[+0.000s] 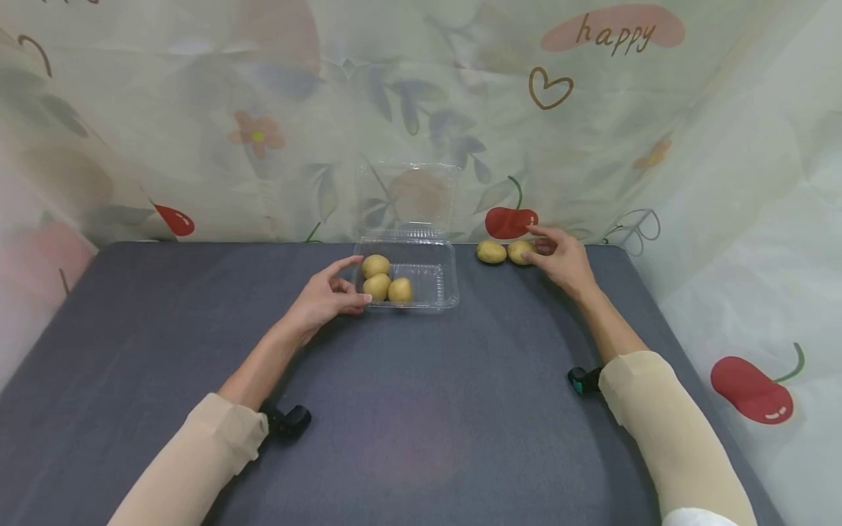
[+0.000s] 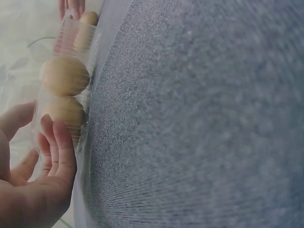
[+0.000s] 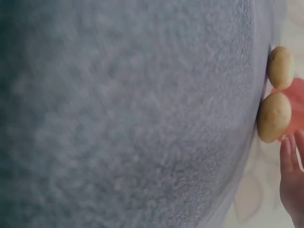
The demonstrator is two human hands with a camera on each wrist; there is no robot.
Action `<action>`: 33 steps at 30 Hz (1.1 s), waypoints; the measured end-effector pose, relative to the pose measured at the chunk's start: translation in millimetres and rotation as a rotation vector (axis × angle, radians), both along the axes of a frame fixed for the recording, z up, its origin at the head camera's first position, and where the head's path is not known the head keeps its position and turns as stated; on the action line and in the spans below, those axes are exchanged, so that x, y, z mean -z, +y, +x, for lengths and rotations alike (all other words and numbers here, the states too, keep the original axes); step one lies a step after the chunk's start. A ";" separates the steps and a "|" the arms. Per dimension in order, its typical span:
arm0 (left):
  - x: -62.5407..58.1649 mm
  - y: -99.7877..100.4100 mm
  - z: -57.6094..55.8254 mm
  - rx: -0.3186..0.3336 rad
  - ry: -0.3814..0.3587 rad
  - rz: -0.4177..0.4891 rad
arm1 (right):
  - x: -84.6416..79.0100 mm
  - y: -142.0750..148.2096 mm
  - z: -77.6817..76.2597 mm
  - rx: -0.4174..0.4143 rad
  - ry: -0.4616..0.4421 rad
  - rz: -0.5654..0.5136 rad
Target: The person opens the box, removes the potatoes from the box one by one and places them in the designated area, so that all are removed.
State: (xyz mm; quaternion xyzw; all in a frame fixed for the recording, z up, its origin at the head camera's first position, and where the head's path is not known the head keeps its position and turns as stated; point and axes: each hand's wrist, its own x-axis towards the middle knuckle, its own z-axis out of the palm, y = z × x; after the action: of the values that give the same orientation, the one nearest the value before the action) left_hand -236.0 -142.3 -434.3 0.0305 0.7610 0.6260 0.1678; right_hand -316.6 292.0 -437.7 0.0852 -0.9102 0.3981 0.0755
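Left hand point(image 1: 321, 296) gripping left end of box point(image 1: 430, 285); right hand point(image 1: 567, 264), fingers unclenched, at outer potato point(image 1: 517, 252) near back edge of table point(image 1: 421, 409); gap between box and inner potato point(image 1: 491, 252).

Before me a dark grey table point(image 1: 408, 409), a clear open box point(image 1: 430, 283) near its far edge, two potatoes point(image 1: 491, 253) side by side to the box's right

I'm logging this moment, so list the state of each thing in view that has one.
Clear box: open, part-filled
Lid: raised, standing behind the box
Three potatoes: whole, inside the box
Two loose potatoes: whole, on the table
Left hand: holding the box's left end
Right hand: open, at the right-hand potato
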 end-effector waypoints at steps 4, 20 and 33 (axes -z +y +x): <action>-1.9 0.8 0.3 0.001 0.011 -0.019 | -3.8 -7.0 5.8 -0.032 0.053 -0.047; -0.9 2.0 -2.1 0.022 0.019 -0.025 | -43.7 -50.1 45.1 -0.173 0.045 -0.119; 0.1 2.2 -2.2 0.005 -0.001 -0.023 | -19.0 -69.6 36.8 -0.312 0.080 -0.135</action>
State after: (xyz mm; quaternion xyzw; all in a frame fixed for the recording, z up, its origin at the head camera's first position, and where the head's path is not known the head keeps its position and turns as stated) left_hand -238.2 -140.2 -434.4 0.0300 0.7681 0.6166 0.1700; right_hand -279.7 222.3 -418.6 0.2359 -0.8534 0.4616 0.0544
